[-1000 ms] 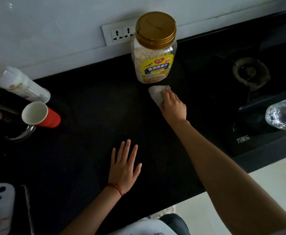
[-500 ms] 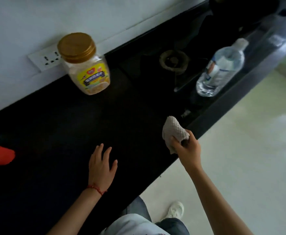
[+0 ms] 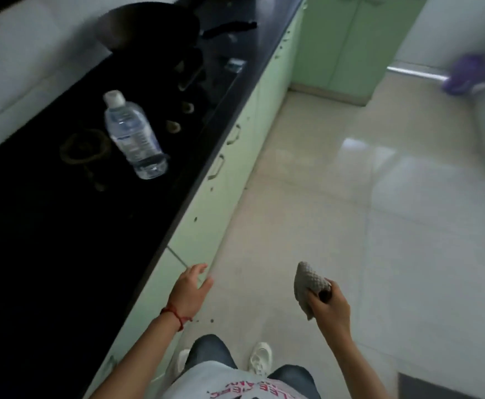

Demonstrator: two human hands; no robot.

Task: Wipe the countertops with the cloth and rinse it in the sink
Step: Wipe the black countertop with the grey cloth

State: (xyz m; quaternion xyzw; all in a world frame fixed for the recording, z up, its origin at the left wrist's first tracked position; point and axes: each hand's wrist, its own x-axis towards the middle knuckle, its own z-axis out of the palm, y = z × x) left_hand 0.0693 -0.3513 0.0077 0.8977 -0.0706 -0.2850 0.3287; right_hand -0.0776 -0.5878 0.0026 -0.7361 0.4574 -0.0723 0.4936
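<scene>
right hand (image 3: 329, 308) is closed around the cloth (image 3: 307, 286), lower centre-right of the frame, held up in the air over the floor (image 3: 350, 197). not touching the surface (image 3: 62, 226). left hand (image 3: 191, 289) is loosely open and holds nothing, fingers spread a bit, just off the surface's front edge, in front of the green cabinets (image 3: 235, 156).

progress, my read: i'm off the surface with the cloth in hand, so this looks like the gap between wiping and rinsing, or a move to another stretch. can't tell which. no sink in frame, so the rinse isn't done as far as i can see. can't judge how clean the surface is, it's black and dim, no streaks or crumbs readable. the stretch in the upper left around the bottle (image 3: 133, 133) and the burner (image 3: 84, 148) shows nothing either way. a dark pan (image 3: 149, 27) sits further up, top of the frame.

cloth: grey-beige, waffle or diamond weave, bunched into a wad. one rounded end sticks up above my fingers, a smaller tail hangs below the palm. holds its shape, no drips visible. wet or dry, can't tell. no obvious dirt on the visible face, but the frame is soft.

left to do: find the sink, rinse, wring.
</scene>
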